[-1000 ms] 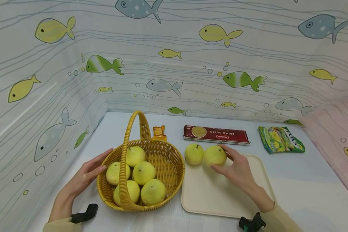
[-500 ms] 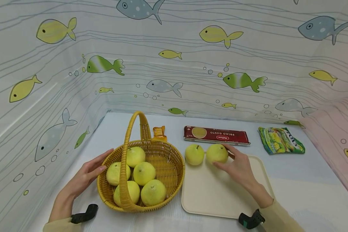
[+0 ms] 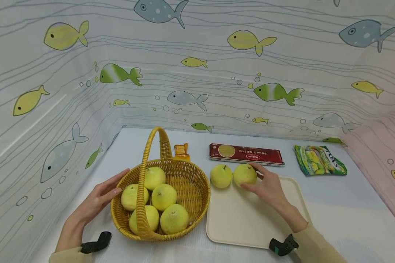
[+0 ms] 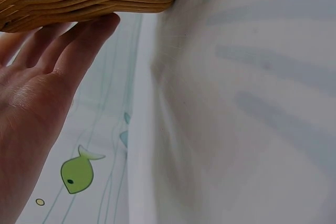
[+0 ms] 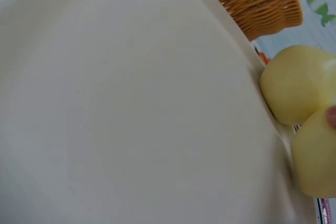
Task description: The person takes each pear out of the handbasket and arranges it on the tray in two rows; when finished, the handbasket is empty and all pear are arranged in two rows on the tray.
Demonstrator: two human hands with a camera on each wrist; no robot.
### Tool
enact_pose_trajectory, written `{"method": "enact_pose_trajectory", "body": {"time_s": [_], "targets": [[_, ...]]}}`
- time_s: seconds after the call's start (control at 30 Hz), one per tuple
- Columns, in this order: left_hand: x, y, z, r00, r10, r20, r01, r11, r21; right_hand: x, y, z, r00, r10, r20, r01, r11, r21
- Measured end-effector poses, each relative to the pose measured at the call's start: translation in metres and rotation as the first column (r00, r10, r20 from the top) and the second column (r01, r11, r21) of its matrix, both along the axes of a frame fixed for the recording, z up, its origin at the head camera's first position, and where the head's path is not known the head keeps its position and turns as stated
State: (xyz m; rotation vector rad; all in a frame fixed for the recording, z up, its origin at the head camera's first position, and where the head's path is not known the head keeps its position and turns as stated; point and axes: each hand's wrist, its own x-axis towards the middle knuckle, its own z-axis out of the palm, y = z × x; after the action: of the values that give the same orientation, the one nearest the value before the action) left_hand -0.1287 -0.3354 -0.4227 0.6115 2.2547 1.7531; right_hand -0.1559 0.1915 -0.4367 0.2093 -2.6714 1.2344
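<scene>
- Right hand (image 3: 268,188): fingers and thumb curled round the right-hand pear (image 3: 245,174), spread only as wide as the fruit; fingertips mostly hidden behind it
- Held pear: at the far edge of the tray (image 3: 247,223), left of its middle; round, no long axis to speak of, stem at the top; whether it touches the tray or is lifted, cannot tell
- Second pear (image 3: 221,176): just left of the held one, at the tray's far left corner, longer stem showing; contact between the two not certain
- Left hand (image 3: 100,195): fingers loosely straight, laid against the left side of the basket (image 3: 188,191), thumb at the rim; steadying it, by my reading, and gripping no fruit
- Key relation, as judged: basket lies left of and nearer than the held pear, just beyond the tray's left edge, second pear partly between; right hand much the nearer to both loose pears, left hand on the basket's opposite side
- Inside basket: five pears (image 3: 164,196) massed left and near; bare wicker shows on the right, tray side
- Handle: arches from far rim to near rim, left of that bare wicker, so the way in from the tray looks unblocked by it
</scene>
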Motion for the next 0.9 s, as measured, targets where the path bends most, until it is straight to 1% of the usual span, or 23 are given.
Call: {"method": "enact_pose_trajectory", "body": {"time_s": [0.3, 0.47, 0.73, 0.9], "targets": [[-0.0008, -0.0001, -0.0009, 1.0, -0.011, -0.013, 0.011, 1.0, 0.011, -0.0026, 0.0006, -0.0032, 0.999, 0.012, 0.039, -0.012, 1.0, 0.012], [-0.001, -0.0003, -0.001, 1.0, -0.013, -0.009, 0.013, 1.0, 0.013, -0.0031, 0.0012, -0.0055, 0.999, 0.024, 0.045, -0.024, 1.0, 0.004], [-0.0017, -0.0003, -0.001, 1.0, -0.019, -0.02, 0.019, 1.0, 0.01, -0.0014, 0.0015, -0.0043, 0.997, 0.025, 0.079, -0.026, 1.0, 0.005], [-0.0015, 0.0002, -0.0006, 1.0, -0.023, -0.018, 0.023, 1.0, 0.013, -0.0014, 0.0017, -0.0047, 0.996, 0.032, 0.079, -0.032, 0.999, 0.004]]}}
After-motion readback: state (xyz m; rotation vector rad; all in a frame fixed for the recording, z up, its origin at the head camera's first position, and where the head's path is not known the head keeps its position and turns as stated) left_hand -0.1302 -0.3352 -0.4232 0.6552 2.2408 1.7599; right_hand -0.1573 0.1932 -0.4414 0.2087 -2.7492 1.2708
